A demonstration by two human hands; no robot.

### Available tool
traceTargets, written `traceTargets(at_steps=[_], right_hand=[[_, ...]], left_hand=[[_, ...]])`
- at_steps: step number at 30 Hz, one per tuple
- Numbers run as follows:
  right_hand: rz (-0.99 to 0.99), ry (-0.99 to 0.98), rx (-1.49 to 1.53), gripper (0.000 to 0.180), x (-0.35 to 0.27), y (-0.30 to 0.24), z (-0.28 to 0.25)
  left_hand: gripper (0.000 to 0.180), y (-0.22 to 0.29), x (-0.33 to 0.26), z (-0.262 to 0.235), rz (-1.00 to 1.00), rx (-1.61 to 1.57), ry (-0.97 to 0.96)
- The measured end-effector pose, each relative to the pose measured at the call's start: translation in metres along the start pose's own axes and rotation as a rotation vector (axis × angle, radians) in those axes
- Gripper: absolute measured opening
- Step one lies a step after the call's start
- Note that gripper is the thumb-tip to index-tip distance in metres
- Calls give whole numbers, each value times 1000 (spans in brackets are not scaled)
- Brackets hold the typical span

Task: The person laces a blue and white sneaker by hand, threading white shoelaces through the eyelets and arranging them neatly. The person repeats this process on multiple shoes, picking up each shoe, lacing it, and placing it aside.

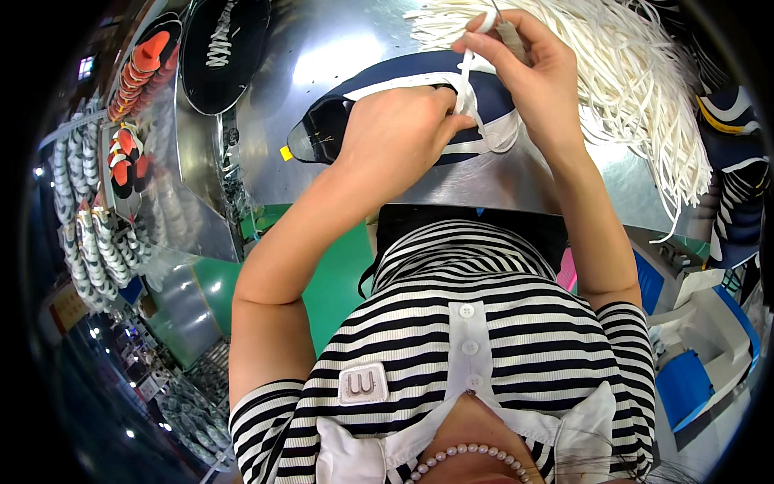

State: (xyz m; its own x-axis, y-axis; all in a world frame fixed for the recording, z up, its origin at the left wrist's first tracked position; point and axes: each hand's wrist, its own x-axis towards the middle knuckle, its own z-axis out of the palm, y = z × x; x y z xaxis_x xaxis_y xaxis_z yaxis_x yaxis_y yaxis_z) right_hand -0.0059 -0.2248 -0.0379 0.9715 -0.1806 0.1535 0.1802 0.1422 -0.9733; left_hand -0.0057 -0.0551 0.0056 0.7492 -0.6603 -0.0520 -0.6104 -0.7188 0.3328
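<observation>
On the metal table lies a navy shoe upper (pixel 379 74) with white trim and a dark lining, its heel end pointing left. My left hand (pixel 399 133) is closed over its opening, fingers partly hidden inside, thumb against the white trim. A white shoelace (pixel 465 81) rises taut from the upper beside that thumb. Above the upper's right end, my right hand (pixel 536 73) is closed, pinching the lace between thumb and forefinger. The same hand also keeps a thin metal tool with a tan wrapped handle (pixel 511 39) in its palm; the tip runs out of view.
A large heap of white laces (pixel 629 97) spreads over the table's right side. At the upper left sits a black oval tray (pixel 222 77) with lace pieces. Orange-and-black shoe parts (pixel 137 81) are stacked far left; more navy uppers (pixel 735 121) are at the right edge.
</observation>
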Motion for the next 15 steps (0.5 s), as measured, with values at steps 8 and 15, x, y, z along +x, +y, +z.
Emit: traceTargets(at_steps=[8,15], right_hand=[[283,-28,-212,17,-38,-12,-27],[270,-180,-306,14,-77,-11,-21]], left_hand=[[23,-8,7,17,-56,-42,105],[18,-13,7,24,-62,-38,157]])
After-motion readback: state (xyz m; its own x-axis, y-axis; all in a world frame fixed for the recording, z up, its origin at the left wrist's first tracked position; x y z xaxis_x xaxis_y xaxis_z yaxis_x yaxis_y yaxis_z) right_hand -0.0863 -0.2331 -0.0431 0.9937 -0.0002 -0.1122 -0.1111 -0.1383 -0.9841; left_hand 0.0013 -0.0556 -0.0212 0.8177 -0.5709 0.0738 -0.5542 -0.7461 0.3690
